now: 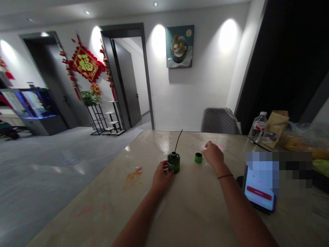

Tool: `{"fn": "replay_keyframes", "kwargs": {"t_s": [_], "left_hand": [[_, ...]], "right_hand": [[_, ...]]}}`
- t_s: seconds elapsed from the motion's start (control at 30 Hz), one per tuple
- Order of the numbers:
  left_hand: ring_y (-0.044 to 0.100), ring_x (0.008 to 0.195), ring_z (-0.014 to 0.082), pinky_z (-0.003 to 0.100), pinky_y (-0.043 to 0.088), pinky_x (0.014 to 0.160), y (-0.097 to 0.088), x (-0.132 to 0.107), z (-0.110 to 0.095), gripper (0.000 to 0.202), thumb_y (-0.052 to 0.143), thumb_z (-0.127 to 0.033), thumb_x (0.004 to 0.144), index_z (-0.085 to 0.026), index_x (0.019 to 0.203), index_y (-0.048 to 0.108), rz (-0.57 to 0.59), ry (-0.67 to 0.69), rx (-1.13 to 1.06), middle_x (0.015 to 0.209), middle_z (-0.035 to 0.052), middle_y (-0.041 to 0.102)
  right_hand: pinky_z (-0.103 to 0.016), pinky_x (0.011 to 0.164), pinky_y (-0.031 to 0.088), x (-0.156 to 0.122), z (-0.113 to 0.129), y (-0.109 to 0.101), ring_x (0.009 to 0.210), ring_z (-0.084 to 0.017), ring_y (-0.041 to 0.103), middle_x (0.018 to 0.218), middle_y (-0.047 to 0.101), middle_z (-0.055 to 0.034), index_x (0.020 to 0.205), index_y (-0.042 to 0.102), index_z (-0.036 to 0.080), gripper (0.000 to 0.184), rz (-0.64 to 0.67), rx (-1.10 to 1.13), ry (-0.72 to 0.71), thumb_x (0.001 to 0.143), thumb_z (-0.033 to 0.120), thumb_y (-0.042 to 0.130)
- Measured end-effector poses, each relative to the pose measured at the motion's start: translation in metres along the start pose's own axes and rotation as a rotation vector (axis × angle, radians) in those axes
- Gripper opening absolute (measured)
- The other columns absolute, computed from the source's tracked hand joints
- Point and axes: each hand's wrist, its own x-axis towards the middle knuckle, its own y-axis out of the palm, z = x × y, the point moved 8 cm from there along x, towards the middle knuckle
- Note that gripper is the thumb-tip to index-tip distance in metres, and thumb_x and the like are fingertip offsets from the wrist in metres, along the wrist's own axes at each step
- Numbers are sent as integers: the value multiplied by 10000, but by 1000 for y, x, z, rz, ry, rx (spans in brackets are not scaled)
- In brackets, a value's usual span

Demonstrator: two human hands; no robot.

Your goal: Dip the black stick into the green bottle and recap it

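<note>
Our left hand [162,176] clasps the bottle [175,164]; hold steady. Right hand [214,155] hovers three o'clock of the cap [198,159]; grip unclear.

From afar I saw a bare left hand [161,176] and a bare right hand [214,155]; the left forearm [142,212] and right forearm [236,199] were uncovered as far as my view reached; around the right wrist [222,169] I made out one thin, dark reddish-brown, cord-like band [225,176], its material too fine to tell.
</note>
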Motion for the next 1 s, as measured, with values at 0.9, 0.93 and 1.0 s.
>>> {"fn": "replay_keyframes", "kwargs": {"t_s": [0.9, 0.93, 1.0], "left_hand": [[592, 859, 153, 326, 465, 796, 2, 0, 2, 411, 642, -158, 614, -171, 1003, 511, 8, -20, -60, 995, 75, 607], [591, 859, 153, 326, 465, 796, 2, 0, 2, 411, 640, -160, 616, -170, 1006, 509, 10, -15, -55, 997, 76, 605], [590, 860, 152, 322, 465, 793, 2, 0, 2, 409, 636, -158, 618, -167, 1006, 508, 12, -11, -53, 998, 80, 603]], "right_hand": [[-227, 677, 455, -43, 105, -11, 689, -115, 580, 891, 643, -44, 954, 627, 176, 255, -90, 671, -471, 805, 233, 428], [-229, 695, 453, -45, 109, -8, 713, -118, 579, 894, 640, -45, 953, 629, 174, 256, -90, 661, -500, 808, 224, 424], [-233, 730, 445, -49, 115, -2, 769, -126, 575, 892, 637, -47, 948, 634, 172, 254, -83, 634, -549, 809, 208, 423]]}}
